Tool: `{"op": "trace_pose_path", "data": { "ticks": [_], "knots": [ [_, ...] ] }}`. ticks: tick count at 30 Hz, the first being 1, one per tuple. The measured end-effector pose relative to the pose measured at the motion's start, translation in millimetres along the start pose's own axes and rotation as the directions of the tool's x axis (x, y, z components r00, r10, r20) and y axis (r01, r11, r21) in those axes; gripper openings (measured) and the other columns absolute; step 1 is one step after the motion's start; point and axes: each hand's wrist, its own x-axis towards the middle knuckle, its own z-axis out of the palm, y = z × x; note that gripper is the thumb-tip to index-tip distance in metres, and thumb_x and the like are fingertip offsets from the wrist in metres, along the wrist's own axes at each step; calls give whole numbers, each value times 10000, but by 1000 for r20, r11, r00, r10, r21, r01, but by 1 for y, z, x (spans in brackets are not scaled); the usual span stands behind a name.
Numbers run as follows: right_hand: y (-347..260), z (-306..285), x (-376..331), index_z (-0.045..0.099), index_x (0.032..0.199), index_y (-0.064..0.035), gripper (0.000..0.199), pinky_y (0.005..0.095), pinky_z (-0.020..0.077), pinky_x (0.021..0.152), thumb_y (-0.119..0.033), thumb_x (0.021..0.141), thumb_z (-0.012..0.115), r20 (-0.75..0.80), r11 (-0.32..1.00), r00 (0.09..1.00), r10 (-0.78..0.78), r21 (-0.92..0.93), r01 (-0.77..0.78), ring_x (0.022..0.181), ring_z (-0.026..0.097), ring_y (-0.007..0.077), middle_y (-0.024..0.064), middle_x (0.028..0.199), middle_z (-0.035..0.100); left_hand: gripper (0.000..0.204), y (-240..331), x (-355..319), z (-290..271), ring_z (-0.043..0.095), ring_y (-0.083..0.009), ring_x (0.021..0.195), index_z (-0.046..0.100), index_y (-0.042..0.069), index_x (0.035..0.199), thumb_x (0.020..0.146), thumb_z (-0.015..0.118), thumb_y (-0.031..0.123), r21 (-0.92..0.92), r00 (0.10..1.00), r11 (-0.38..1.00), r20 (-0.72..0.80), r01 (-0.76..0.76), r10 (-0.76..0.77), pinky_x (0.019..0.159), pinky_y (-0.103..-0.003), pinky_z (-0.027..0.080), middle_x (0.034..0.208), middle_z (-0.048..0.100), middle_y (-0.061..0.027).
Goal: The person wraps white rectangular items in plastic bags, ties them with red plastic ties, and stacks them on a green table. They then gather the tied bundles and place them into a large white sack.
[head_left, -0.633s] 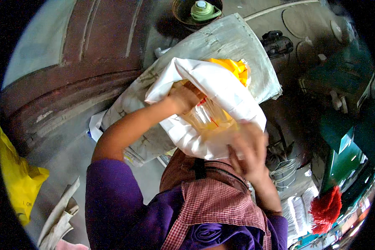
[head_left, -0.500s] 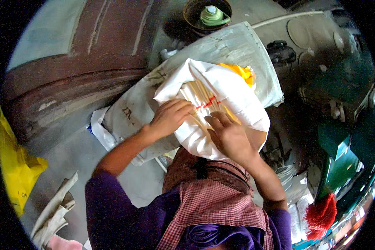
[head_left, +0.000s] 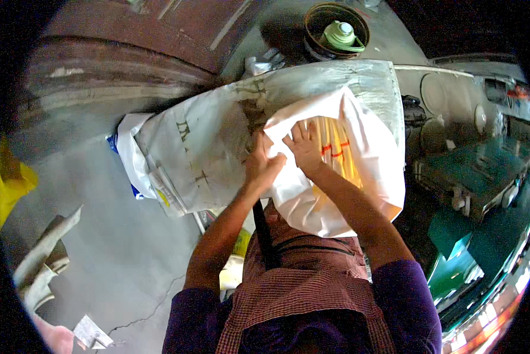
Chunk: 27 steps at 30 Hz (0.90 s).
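Observation:
A white plastic bag [head_left: 377,130] lies with its mouth open on a covered surface before me. Inside it are bundles of long, thin, pale yellow strips or sticks [head_left: 340,168] with red bands across them; their kind I cannot make out. My left hand [head_left: 264,164] pinches the bag's rim at its left side, thumb toward me. Reaching into the bag's mouth, my right hand [head_left: 305,146] lies with fingers spread at the left edge of the bundles, palm down. The bag's lower side is hidden behind my right forearm.
Beneath the bag is a table-like surface with a stained grey cover [head_left: 206,147]. A round bin [head_left: 309,35] holding a pale green container [head_left: 341,38] stands behind it. White and blue plastic [head_left: 132,141] hangs at its left end. Green machinery [head_left: 477,171] is on the right.
My right hand has moved leftward from the bundles' near end to their left edge, fingers now spread. My left hand has shifted from the bundles to the rim. The view has turned.

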Motion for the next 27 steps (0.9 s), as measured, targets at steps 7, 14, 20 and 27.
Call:
{"op": "trace_pose_path", "data": {
  "ticks": [7, 14, 20, 27],
  "knots": [
    [-20, 64, 16, 411, 1346, -99, 561, 675, 85, 1036, -395, 872, 459, -5, 978, 983, 182, 109, -180, 1340, 245, 391, 163, 1433, 339, 733, 79, -75, 15, 393, -234, 1267, 251, -11, 1408, 735, 541, -34, -67, 979, 977, 23, -203, 205, 1055, -341, 298, 1368, 405, -175],
    [-10, 13, 17, 369, 1391, -78, 675, 695, -1, 1025, -493, 864, 438, 221, 996, 973, 67, 38, -77, 1356, 207, 394, 205, 1421, 331, 773, 45, -53, -21, 488, -279, 1206, 267, 63, 1417, 758, 671, 83, -7, 984, 987, 78, -160, 160, 983, -382, 397, 1318, 461, -229],
    [46, -16, -21, 439, 1320, -75, 640, 486, 194, 1095, -274, 761, 679, 94, 884, 995, 20, 464, -61, 1318, 257, 421, 227, 1376, 362, 935, 65, -30, -47, 438, -263, 1235, 229, 52, 1431, 682, 784, 116, 103, 922, 984, 375, -146, 98, 1011, -362, 375, 1404, 360, -176],
    [55, -30, -17, 508, 1232, -29, 695, 501, 244, 1061, -468, 716, 660, 58, 873, 962, 266, 410, -266, 1294, 281, 418, 230, 1346, 389, 354, 137, 90, 19, 645, -261, 770, 628, -44, 936, 724, 646, 239, 413, 715, 839, 698, -355, -41, 746, -357, 501, 930, 653, -191]
  ]
}}
